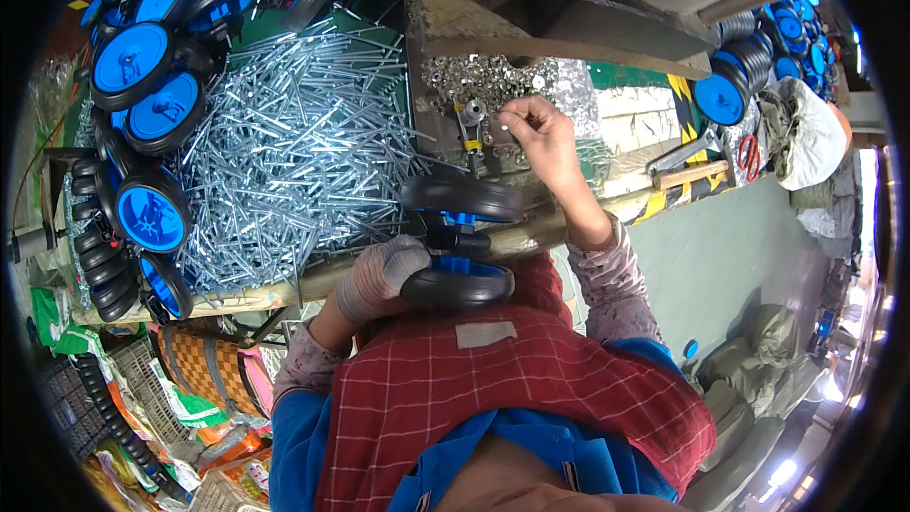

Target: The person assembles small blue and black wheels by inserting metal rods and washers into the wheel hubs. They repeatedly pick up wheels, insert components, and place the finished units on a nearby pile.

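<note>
The gloved left hand (384, 275) was clamped on the pair of wheels (462, 243), at its eight o'clock side; the pair sat mid-view, at the near edge of the table, in front of the red checked apron (427, 360). At one o'clock from it, the bare right hand (544, 140) had thumb and forefinger pinched together; I could not quite tell whether a small part sat between them. Just beside those fingertips, at twelve o'clock, stood a metal tool (471, 117), near loose nuts (488, 76). Long bolts (294, 152) lay heaped at ten o'clock.
</note>
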Motion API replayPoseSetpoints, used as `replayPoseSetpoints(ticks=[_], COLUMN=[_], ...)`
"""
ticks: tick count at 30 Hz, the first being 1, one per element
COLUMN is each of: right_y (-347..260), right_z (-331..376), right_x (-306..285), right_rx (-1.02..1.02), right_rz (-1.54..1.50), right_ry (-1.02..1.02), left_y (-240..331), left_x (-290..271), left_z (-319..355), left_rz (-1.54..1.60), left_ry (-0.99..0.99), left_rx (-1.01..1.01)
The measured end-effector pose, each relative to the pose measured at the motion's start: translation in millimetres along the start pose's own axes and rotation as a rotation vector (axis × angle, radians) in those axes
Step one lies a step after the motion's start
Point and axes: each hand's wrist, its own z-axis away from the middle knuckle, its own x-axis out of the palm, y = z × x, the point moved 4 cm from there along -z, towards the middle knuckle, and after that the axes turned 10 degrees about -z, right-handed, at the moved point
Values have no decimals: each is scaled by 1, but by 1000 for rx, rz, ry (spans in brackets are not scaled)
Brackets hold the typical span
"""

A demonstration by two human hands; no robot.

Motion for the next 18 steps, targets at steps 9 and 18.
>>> replayPoseSetpoints(ticks=[9,18], right_y=[-5,10], right_z=[-15,4], right_x=[21,3], right_rx=[54,69], right_rz=[-99,-278], right_ry=[4,-69], left_y=[-1,1], left_x=[-2,-3], left_z=[-6,-13], left_rz=[61,121], left_ry=[31,11], left_rx=[43,-146])
